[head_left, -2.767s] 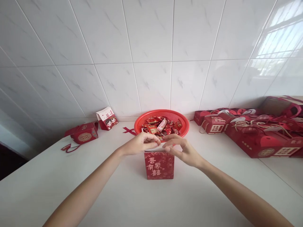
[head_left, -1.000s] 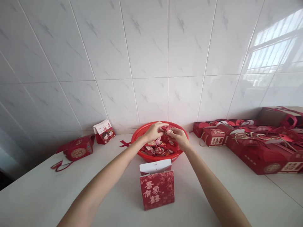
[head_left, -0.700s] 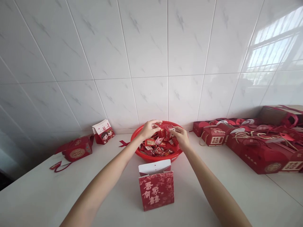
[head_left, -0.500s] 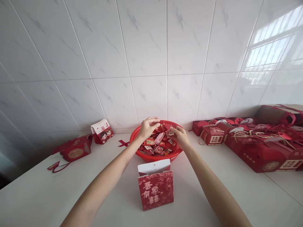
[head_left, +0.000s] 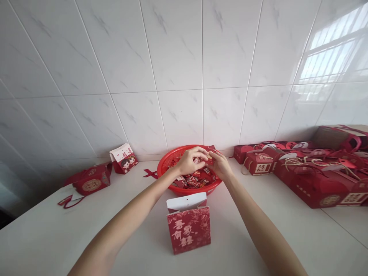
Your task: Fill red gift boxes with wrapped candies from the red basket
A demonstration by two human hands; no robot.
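Note:
A red plastic basket (head_left: 172, 188) holds several small wrapped candies (head_left: 192, 181), mostly red and pink. Over its middle, my left hand (head_left: 191, 161) reaches toward my other hand, its fingers curved and a gap between them and the thumb. My right hand (head_left: 220, 165) is closed around red wrapped candy (head_left: 211, 156) at the basket's right side. Its palm side is partly hidden. In front of the basket stands a red paper gift box (head_left: 189, 230) with white characters; its white top flap (head_left: 188, 201) is raised, and neither hand touches it.
Many red gift boxes with cords (head_left: 310, 184) crowd the right side of the white counter (head_left: 138, 237). On the left are a small pink-topped box (head_left: 124, 159), a red box lying down (head_left: 92, 182) and a red ribbon (head_left: 150, 173). A tiled wall (head_left: 181, 115) rises behind.
My left hand has moved right and slightly down, across the basket to beside my right hand. Red wrapped candy now shows at my right fingers. The front gift box stays put.

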